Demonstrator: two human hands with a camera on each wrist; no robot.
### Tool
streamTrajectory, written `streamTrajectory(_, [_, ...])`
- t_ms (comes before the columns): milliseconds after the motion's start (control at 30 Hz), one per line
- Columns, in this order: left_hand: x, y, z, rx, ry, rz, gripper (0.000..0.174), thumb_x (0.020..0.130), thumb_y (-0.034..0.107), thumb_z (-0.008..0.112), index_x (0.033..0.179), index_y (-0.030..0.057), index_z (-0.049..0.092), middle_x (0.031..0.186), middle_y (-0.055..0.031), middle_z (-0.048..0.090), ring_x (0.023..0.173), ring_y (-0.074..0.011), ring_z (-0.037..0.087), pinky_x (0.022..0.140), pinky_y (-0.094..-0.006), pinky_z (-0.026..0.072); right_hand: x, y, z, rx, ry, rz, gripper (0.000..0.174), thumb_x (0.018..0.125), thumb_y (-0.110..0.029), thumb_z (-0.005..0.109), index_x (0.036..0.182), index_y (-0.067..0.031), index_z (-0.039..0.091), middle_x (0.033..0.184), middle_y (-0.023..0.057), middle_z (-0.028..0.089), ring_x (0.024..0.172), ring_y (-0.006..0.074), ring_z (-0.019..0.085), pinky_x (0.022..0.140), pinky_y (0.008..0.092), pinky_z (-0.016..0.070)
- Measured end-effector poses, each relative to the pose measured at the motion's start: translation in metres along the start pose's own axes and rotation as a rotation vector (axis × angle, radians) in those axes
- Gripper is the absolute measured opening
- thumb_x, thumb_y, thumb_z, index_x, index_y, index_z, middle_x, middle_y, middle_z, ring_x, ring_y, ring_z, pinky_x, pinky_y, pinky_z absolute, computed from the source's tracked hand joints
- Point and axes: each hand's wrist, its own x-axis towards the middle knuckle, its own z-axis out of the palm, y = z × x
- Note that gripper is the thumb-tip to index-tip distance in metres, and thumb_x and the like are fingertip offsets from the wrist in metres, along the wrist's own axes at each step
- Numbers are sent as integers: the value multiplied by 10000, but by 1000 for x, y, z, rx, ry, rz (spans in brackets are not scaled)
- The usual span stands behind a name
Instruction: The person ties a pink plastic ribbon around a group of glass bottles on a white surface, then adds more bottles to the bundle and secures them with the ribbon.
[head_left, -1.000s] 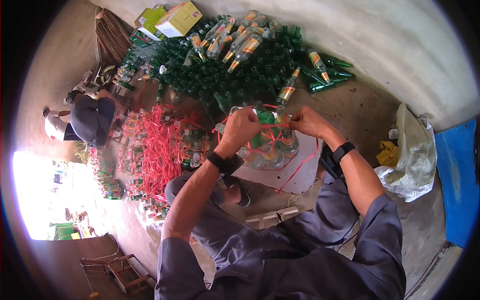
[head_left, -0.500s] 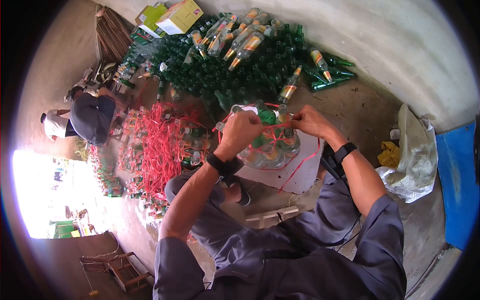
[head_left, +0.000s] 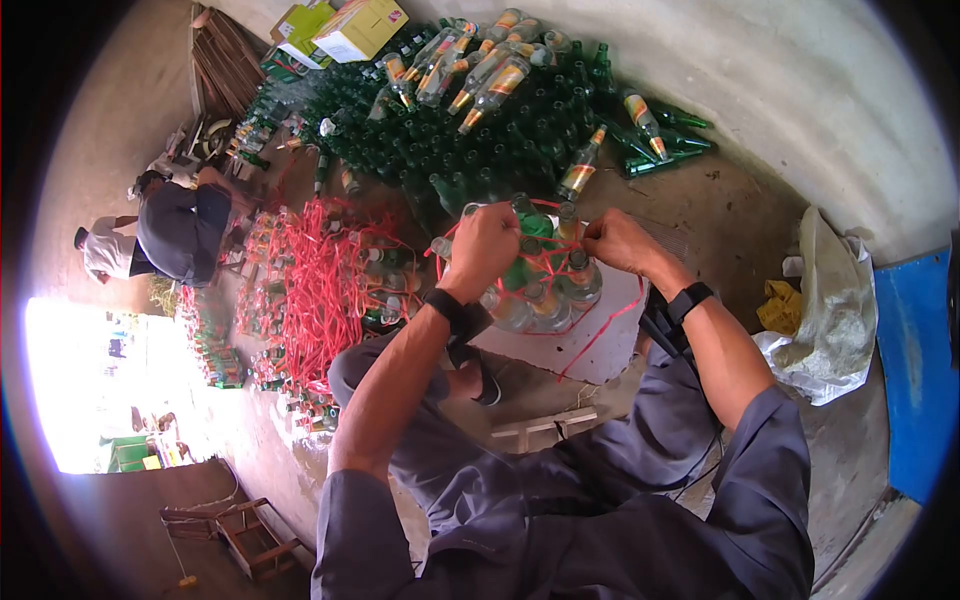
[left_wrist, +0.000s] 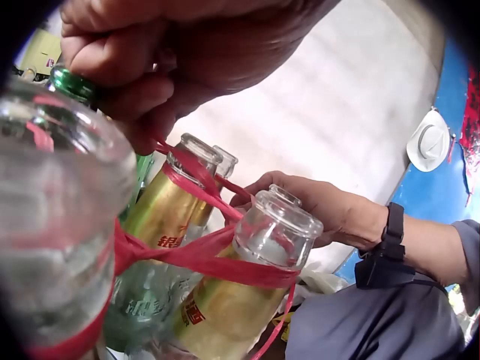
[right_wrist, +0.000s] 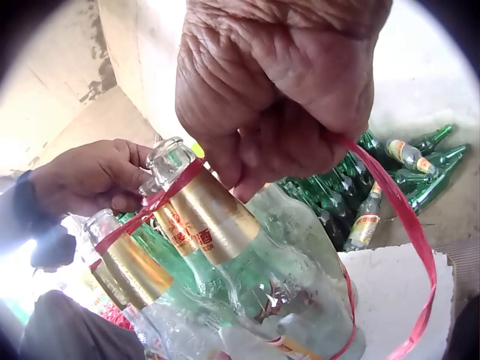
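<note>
A cluster of glass bottles (head_left: 545, 305), clear ones with gold neck labels and some green, stands upright on a white board (head_left: 600, 352). Red plastic ribbon (left_wrist: 195, 259) winds around and between their necks. On the left of the cluster, my left hand (head_left: 487, 243) grips the ribbon with curled fingers, close above the bottle mouths. Opposite it, my right hand (right_wrist: 285, 90) pinches the ribbon beside a gold-labelled neck (right_wrist: 214, 217). A loose ribbon tail (right_wrist: 416, 255) loops out of that hand and hangs down over the board. The pinching fingertips are partly hidden behind both hands.
A mass of green bottles (head_left: 450, 140) lies beyond the cluster, with labelled clear bottles (head_left: 495, 90) on top. Left of me stand bottles covered in tangled red ribbon (head_left: 325, 280). Two people (head_left: 180, 235) bend over at far left. A white sack (head_left: 830, 310) lies at right.
My left hand has shifted slightly up and away from me, while the right stays almost in place. At far left, the person in white has changed posture.
</note>
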Motion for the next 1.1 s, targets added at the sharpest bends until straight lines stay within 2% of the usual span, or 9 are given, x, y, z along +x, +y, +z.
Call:
streamTrajectory(67, [1,-1,-2,40,-78,29,179,773,124,583,884,89,718,848,-152,716,844,-374,677,732,-469,518,2,4,1,13,39,-11,235,780,-205,659,787,23,716,661,229,621,631,327,634,637,427,486])
streamTrajectory(267, [-11,14,-4,214,-153,-7,171,786,156,574,873,142,721,854,-143,713,832,-361,683,723,-471,521,-1,10,-21,-47,114,43,225,761,-203,705,812,14,730,731,243,653,697,368,661,680,430,514])
streamTrajectory(400, [-22,13,-2,129,-126,-8,177,809,186,609,940,132,716,878,-134,705,869,-356,668,724,-475,513,-6,9,-18,-85,145,4,220,760,-200,720,820,11,734,744,245,657,691,360,659,673,415,512])
streamTrajectory(500, [-44,42,3,161,100,158,254,839,250,660,1068,155,717,1050,-110,698,1002,-322,631,810,-439,520,-8,7,-18,-88,159,13,206,768,-193,719,827,3,739,731,242,649,664,344,642,659,404,501])
streamTrajectory(567, [-54,52,11,229,169,471,386,819,271,707,1195,189,674,1211,-88,646,1109,-319,558,845,-452,512,-7,14,-19,-43,119,-27,183,781,-175,710,833,-3,742,720,239,643,641,324,630,644,394,489])
streamTrajectory(667, [-56,48,31,233,110,497,481,793,231,734,1264,222,638,1272,-52,613,1143,-325,522,845,-464,524,-6,22,-16,41,99,15,175,785,-175,716,813,-4,740,700,236,632,632,309,632,638,394,487])
streamTrajectory(900, [-58,43,35,161,70,382,457,798,180,699,1246,263,651,1179,-12,643,1122,-327,533,792,-415,567,-7,26,-16,-32,136,42,205,803,-195,713,757,5,724,666,245,596,599,314,619,605,411,476])
streamTrajectory(967, [-57,42,33,132,95,401,424,789,206,713,1209,256,678,1161,1,655,1107,-308,541,791,-414,563,-6,30,-12,-111,173,-96,213,812,-191,700,748,12,713,642,240,583,572,285,598,587,406,465])
streamTrajectory(1100, [-56,41,38,69,97,369,348,828,340,733,1165,257,708,1133,19,665,1063,-282,550,787,-409,551,-15,17,-16,-224,159,-14,227,814,-194,706,736,19,703,634,235,576,541,282,553,563,405,451])
